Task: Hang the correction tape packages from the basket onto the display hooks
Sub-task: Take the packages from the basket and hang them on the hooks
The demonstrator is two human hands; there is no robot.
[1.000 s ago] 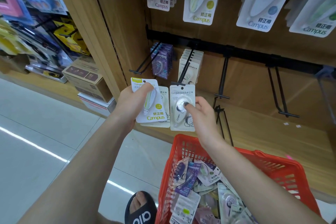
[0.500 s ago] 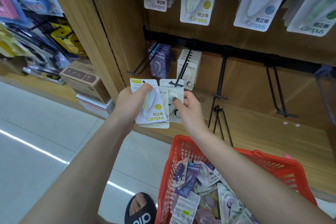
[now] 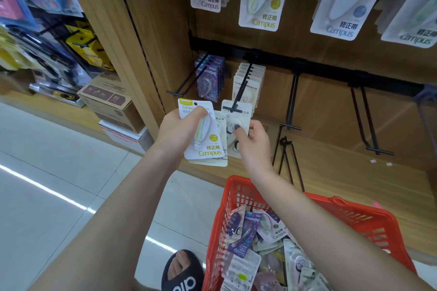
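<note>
Right hand (image 3: 254, 139), centre of frame: fingers (image 3: 237, 128) pinching a white correction tape package (image 3: 233, 123) by its blister, top edge raised to the T-shaped tip of the black display hook (image 3: 238, 92). Cannot tell whether the hang hole is already over the tip.

Left hand (image 3: 179, 130), just left of it: thumb and fingers gripping a small fan of packages, foremost the yellow-green Campus package (image 3: 205, 134), one or more white cards behind it.

Same hook, further back toward the black rail (image 3: 307, 66): stack of matching white packages (image 3: 250, 78). Hook to its left: purple packages (image 3: 210, 75). Hooks at centre right and right of frame: bare.

Red basket (image 3: 350, 217), lower right: many loose mixed packages, purple, white and pale green.

Upper row, top of frame: larger Campus cards on pegs against the wooden back panel (image 3: 319, 106). Black sandal (image 3: 183, 274), lower centre, on the tiled floor.

Step in hand, by judgement: threading the white package onto the hook with its like kind. Task early to middling, judging by the full basket.

Next move calls for: hole aligned with the crossbar tip, card tipped to clear it, slid back against the stack, then released; afterwards the next card drawn from the left-hand fan.
</note>
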